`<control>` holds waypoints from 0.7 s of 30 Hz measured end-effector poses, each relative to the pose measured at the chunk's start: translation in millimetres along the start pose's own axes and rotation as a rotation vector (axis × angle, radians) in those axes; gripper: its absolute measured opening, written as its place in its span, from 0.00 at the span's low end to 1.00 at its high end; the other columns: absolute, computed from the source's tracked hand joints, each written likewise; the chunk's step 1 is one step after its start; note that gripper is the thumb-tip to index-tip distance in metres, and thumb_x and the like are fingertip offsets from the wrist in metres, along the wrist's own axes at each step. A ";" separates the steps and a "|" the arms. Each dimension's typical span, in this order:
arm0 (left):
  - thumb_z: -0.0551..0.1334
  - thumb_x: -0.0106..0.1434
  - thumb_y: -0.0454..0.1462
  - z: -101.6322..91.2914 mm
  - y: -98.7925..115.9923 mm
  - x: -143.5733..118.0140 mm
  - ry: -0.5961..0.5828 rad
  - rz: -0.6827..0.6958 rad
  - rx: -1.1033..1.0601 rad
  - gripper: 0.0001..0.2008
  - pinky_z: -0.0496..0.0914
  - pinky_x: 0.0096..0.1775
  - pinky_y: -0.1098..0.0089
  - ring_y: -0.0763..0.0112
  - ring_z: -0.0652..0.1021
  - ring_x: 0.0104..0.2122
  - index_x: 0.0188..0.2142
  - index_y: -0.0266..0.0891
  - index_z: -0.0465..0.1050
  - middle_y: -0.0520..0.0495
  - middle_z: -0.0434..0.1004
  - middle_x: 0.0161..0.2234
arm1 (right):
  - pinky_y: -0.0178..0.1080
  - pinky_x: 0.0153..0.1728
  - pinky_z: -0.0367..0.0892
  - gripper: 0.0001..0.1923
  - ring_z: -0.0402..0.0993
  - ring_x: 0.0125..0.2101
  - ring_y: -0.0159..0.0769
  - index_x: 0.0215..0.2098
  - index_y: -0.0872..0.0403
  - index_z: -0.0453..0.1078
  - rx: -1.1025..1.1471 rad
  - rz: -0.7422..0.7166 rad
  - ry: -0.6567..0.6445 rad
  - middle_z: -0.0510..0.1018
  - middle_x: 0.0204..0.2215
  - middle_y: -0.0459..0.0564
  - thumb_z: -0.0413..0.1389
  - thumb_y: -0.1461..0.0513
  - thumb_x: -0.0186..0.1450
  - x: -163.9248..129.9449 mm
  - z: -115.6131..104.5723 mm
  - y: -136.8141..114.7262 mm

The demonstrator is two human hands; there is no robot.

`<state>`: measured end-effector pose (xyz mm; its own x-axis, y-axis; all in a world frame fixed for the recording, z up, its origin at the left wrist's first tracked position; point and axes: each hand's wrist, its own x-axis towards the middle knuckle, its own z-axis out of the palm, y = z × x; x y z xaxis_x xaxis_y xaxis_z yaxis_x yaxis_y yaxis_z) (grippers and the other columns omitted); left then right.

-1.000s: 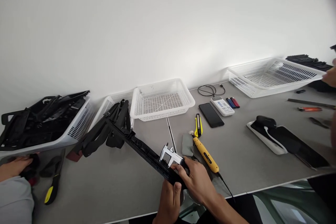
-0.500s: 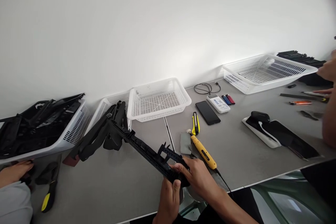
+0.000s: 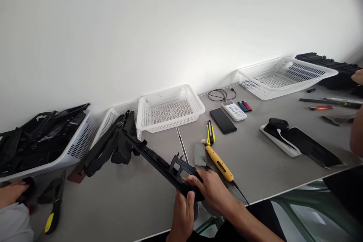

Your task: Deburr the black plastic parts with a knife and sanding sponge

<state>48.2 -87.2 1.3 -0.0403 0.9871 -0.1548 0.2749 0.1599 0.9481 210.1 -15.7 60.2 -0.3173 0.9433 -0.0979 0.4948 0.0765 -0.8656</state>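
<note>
A long black plastic part [image 3: 154,162] slants from the centre left down to the table's front edge, its near end gripped by my left hand [image 3: 183,213]. Closed around a dark caliper [image 3: 184,165], my right hand [image 3: 211,189] rests close beside my left thumb. The caliper's jaws lie against or just over the black part; whether they touch cannot be made out. A yellow corded tool [image 3: 219,163] lies to the right of my right hand, with a grey flat piece [image 3: 200,155] and a yellow utility knife [image 3: 210,133] behind it.
White baskets [image 3: 144,124] stand along the wall; the left one [image 3: 92,124] is heaped with black parts. More black parts [image 3: 104,147] lean over another basket. A phone [image 3: 223,121], a white power bank [image 3: 235,110] and a scraper [image 3: 53,211] lie on the table. Co-workers' hands [image 3: 14,193] show at both sides.
The view has shifted slightly. My hands, the caliper and the black part keep nearly the same pose. At far right, a co-worker's hand has moved rightward.
</note>
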 end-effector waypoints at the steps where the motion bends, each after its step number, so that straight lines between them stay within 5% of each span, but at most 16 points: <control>1: 0.51 0.75 0.56 0.1 1.1 -0.2 0.004 -0.015 0.005 0.33 0.63 0.68 0.51 0.48 0.69 0.68 0.65 0.33 0.68 0.27 0.69 0.67 | 0.38 0.31 0.61 0.26 0.75 0.27 0.39 0.30 0.51 0.71 -0.002 0.012 0.032 0.80 0.27 0.50 0.47 0.46 0.78 1.5 -0.7 0.9; 7: 0.53 0.74 0.55 3.5 1.6 -6.8 -0.009 -0.023 0.097 0.30 0.67 0.64 0.53 0.48 0.76 0.61 0.61 0.35 0.73 0.31 0.78 0.60 | 0.39 0.27 0.58 0.24 0.68 0.22 0.38 0.25 0.49 0.62 0.086 0.082 0.269 0.72 0.20 0.46 0.46 0.46 0.75 24.8 -19.3 -13.5; 14: 0.49 0.74 0.59 5.9 -0.2 -5.1 -0.052 0.100 0.208 0.32 0.72 0.56 0.53 0.49 0.81 0.51 0.57 0.37 0.76 0.35 0.84 0.50 | 0.36 0.28 0.57 0.29 0.67 0.23 0.35 0.25 0.50 0.62 0.201 0.027 0.233 0.72 0.21 0.46 0.44 0.41 0.75 48.3 -24.9 -60.8; 21: 0.46 0.74 0.60 7.3 2.6 -5.3 -0.043 0.143 0.218 0.35 0.74 0.55 0.54 0.48 0.80 0.53 0.56 0.39 0.78 0.34 0.83 0.50 | 0.37 0.26 0.50 0.30 0.57 0.22 0.33 0.24 0.49 0.57 0.153 0.023 0.237 0.67 0.19 0.45 0.41 0.40 0.75 55.2 -12.3 -60.7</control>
<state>56.2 -92.0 2.6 0.0538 0.9978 -0.0394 0.4754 0.0091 0.8797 172.5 35.7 113.3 -0.1003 0.9948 -0.0167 0.3662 0.0213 -0.9303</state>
